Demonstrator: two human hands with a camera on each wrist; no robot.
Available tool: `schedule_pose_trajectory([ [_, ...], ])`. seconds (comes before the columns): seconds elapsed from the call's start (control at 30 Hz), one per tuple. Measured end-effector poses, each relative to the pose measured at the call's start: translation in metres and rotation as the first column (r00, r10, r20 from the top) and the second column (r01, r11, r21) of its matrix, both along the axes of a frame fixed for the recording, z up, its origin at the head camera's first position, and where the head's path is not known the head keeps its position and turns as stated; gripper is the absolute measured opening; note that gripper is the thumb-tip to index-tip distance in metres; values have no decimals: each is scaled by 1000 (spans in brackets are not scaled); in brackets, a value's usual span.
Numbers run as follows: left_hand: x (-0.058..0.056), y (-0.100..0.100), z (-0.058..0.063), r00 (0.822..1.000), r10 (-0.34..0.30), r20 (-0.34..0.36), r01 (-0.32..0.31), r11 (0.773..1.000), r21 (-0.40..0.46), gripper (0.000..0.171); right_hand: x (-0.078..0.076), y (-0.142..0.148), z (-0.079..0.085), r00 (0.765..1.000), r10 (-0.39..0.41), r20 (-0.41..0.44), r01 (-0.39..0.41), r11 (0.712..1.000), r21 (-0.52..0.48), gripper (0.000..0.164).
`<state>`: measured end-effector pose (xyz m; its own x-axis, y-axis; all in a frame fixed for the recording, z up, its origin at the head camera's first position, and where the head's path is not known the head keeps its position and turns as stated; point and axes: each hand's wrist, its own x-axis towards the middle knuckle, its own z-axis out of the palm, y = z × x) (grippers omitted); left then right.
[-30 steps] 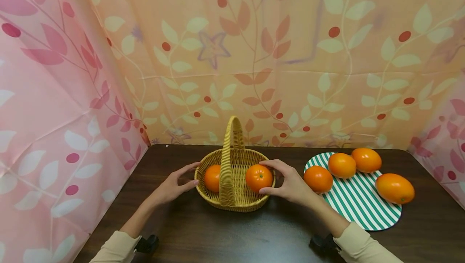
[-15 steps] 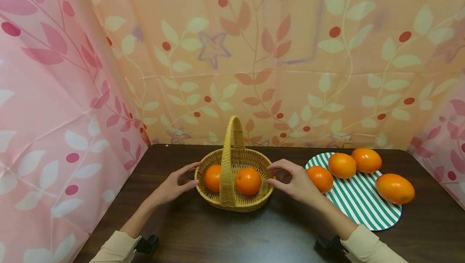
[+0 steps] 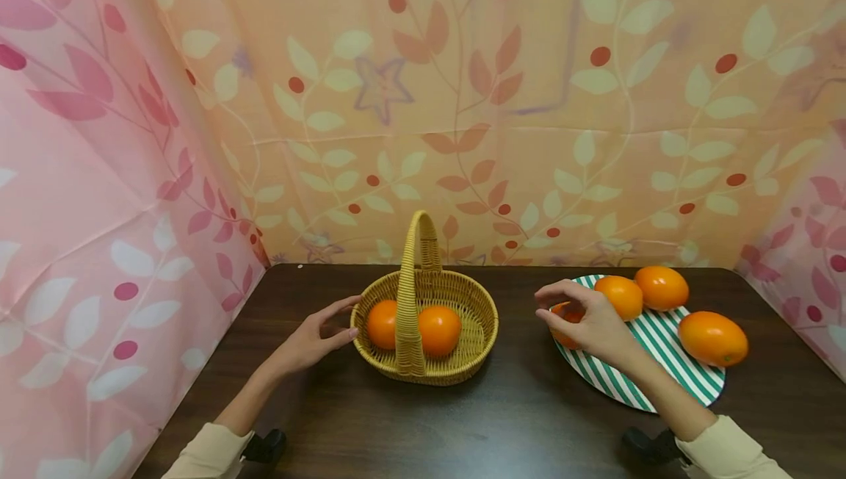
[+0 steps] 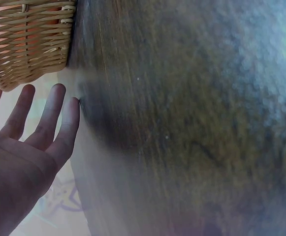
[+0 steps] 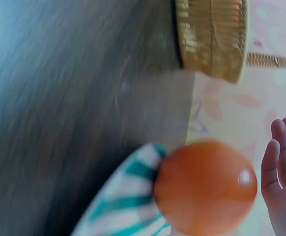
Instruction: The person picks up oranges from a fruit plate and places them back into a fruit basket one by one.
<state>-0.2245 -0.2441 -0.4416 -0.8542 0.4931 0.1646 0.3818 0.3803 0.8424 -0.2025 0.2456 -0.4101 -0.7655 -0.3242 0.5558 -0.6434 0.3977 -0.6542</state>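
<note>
My left hand (image 3: 307, 339) is at the left rim of a yellow wicker basket (image 3: 485, 350), thumb and fingers spread at its edge. In the left wrist view its fingers are extended beside the woven wall. Two oranges lie in the basket, one (image 3: 381, 323) on the left, partly behind the handle (image 3: 407, 281), the other (image 3: 440, 330) right of it. My right hand (image 3: 598, 325) holds nothing. It hovers with bent fingers over the nearest orange (image 5: 206, 189) on a striped mat (image 3: 703, 383), hiding part of that fruit in the head view.
On the green-and-white mat, two more oranges sit at the back, one (image 3: 619, 297) beside the other (image 3: 662, 288). A longer orange fruit (image 3: 712, 339) lies at the mat's right edge. The dark wooden table (image 3: 423, 427) meets a floral curtain (image 3: 463, 97) behind.
My right hand has released an orange in the basket and moved right to the mat. That orange has rolled left, close to the other one. My left hand stays at the rim.
</note>
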Motion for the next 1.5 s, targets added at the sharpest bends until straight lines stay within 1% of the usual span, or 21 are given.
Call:
schedule_pose_trajectory([
  [0.13, 1, -1, 0, 1000, 4, 9, -4, 1000, 1, 60, 3, 18, 5, 999, -45, 25, 45, 999, 13, 33],
  [0.4, -1, -1, 0, 1000, 15, 22, -15, 1000, -11, 62, 10, 52, 11, 988, -157, -3, 157, 985, 77, 32],
  [0.53, -1, -1, 0, 1000, 23, 20, -23, 1000, -19, 61, 12, 62, 11, 985, -171, 11, 170, 983, 76, 30],
  [0.73, -1, -1, 0, 1000, 22, 15, -21, 1000, -23, 61, 14, 71, 6, 981, -190, 43, 183, 975, 130, 31],
  [0.83, -2, -1, 0, 1000, 19, 10, -19, 999, -30, 61, 16, 74, 3, 977, -202, 67, 188, 968, 166, 36],
  [1.07, -2, -2, -1, 1000, 20, 1, -20, 999, -34, 61, 20, 76, -5, 967, -215, 135, 182, 959, 218, 57],
  [1.3, -2, -2, -1, 1000, 8, 10, -7, 1000, -16, 61, 24, 73, -5, 944, -255, 208, 186, 935, 302, 78],
  [1.37, -2, -2, -1, 1000, 5, 12, -5, 1000, -16, 61, 24, 72, -5, 941, -257, 222, 180, 932, 314, 82],
  [1.5, -2, -1, -1, 1000, 4, 13, -4, 1000, -17, 62, 22, 69, -9, 942, -242, 234, 165, 938, 306, 82],
])
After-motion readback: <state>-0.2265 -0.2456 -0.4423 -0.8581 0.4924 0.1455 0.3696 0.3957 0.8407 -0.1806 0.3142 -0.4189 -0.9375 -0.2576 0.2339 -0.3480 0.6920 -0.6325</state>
